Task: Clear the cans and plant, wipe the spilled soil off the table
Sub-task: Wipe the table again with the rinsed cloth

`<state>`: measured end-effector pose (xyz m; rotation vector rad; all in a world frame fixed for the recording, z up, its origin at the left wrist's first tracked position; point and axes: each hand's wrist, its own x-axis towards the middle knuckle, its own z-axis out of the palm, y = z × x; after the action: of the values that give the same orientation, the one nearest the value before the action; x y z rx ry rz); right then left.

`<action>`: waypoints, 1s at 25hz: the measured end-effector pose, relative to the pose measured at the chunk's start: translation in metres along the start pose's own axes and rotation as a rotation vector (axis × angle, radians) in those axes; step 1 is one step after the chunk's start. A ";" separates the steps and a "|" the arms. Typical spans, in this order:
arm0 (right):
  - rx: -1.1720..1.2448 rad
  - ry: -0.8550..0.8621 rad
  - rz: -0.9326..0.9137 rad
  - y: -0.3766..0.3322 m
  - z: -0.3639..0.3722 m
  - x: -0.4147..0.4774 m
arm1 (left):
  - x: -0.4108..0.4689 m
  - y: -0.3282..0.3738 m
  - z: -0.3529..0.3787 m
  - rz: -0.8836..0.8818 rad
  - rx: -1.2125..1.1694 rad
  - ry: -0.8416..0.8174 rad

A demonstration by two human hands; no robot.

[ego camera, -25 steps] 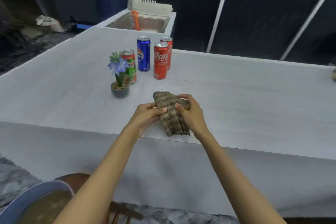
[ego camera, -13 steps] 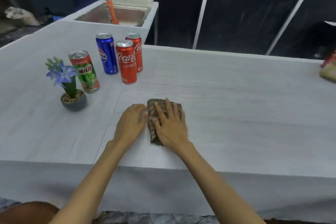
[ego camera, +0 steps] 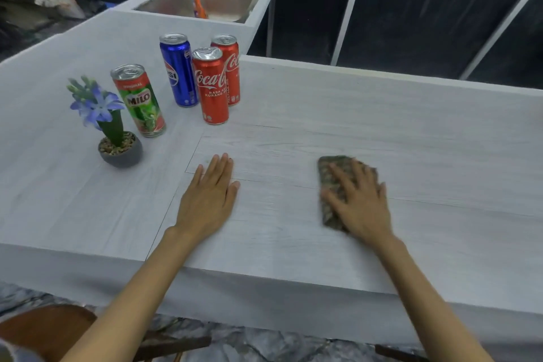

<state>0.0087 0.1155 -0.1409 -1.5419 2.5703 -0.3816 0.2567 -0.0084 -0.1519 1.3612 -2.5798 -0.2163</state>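
Observation:
My right hand (ego camera: 358, 200) lies flat on a folded brown patterned cloth (ego camera: 330, 173), pressing it to the white table (ego camera: 382, 126). My left hand (ego camera: 210, 197) rests flat on the table with nothing in it, fingers extended. At the left back stand a Milo can (ego camera: 138, 100), a blue Pepsi can (ego camera: 177, 69) and two red Coca-Cola cans (ego camera: 211, 85) (ego camera: 230, 67), all upright. A small grey pot with a purple flower plant (ego camera: 117, 141) stands in front of the Milo can. I see no soil on the tabletop.
A steel sink (ego camera: 205, 1) with a white rack and an orange brush sits behind the cans. The table's front edge runs just below my wrists. A brown wooden stool (ego camera: 44, 329) is at the bottom left.
The cloth went from held in both hands to lying on the table. My right hand has slid it to the right, and my left hand has come off it and stays flat.

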 end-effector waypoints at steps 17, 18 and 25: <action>0.043 0.035 0.225 0.000 -0.014 0.001 | 0.034 0.104 0.005 0.288 -0.138 -0.112; 0.062 0.057 0.131 -0.011 -0.004 -0.014 | 0.035 0.112 0.007 0.293 -0.132 -0.122; 0.042 0.163 0.499 0.136 -0.050 -0.085 | 0.034 0.157 0.027 0.350 -0.133 -0.201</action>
<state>-0.0777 0.2587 -0.1328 -0.8345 2.9198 -0.5104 0.1063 0.0528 -0.1378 0.8634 -2.8536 -0.4748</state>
